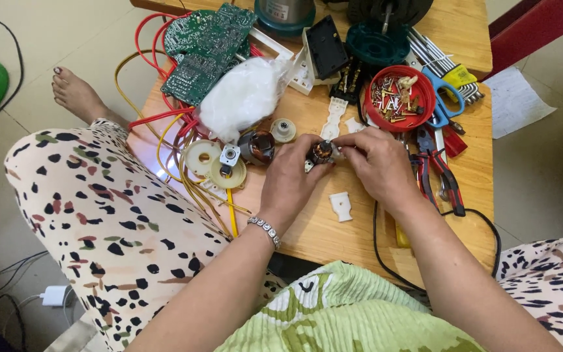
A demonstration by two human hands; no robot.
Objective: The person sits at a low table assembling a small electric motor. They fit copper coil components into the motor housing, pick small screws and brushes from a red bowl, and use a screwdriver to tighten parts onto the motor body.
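Over the wooden table (320,234), my left hand (291,179) and my right hand (376,163) together pinch a small motor part with a copper winding (322,151). The left fingers grip it from the left, the right fingers from the right. A second copper-wound motor piece (257,145) lies just left of my left hand. A small white plastic piece (341,206) rests on the table below my hands.
A green circuit board (203,49) with red and yellow wires, a white plastic bag (242,98), a red bowl of screws (399,98), blue scissors (441,98), red-handled pliers (441,173), round white plastic parts (213,163) and a black cable (386,261) crowd the table.
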